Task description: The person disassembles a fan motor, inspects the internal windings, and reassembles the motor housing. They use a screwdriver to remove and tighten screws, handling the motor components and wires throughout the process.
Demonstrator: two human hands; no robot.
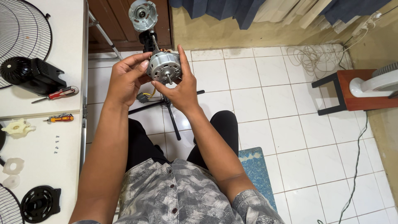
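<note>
While both hands close around it, the silver fan motor (164,66) sits in mid-air above the tiled floor (290,124), its short shaft pointing toward the camera. The left hand (124,76) wraps the motor's left side with fingers curled over the casing; the right hand (180,85) cups it from below and the right, index finger raised along the rim. The far side of the motor is covered by the fingers, and copper windings show only as a sliver at the top edge. Just behind it stands a second round metal housing (142,15) on a black stand (172,116), whose legs spread on the floor between the person's knees; a yellow-wired part (143,98) hangs below the left hand, too small to make out.

To the right the floor lies open up to a red-topped stool (352,89) carrying a white fan base (375,83), cut off by the frame edge. A coiled cable (315,58) lies near the wall, and a blue mat (255,170) lies beside the right forearm.

To the left, a white table (62,166) runs close beside the left arm. On it are a black motor cover (29,74), two screwdrivers (56,93), loose screws (56,143), white plastic pieces (16,127), a black round part (39,203) and wire grilles (23,29) cut off at the frame.
</note>
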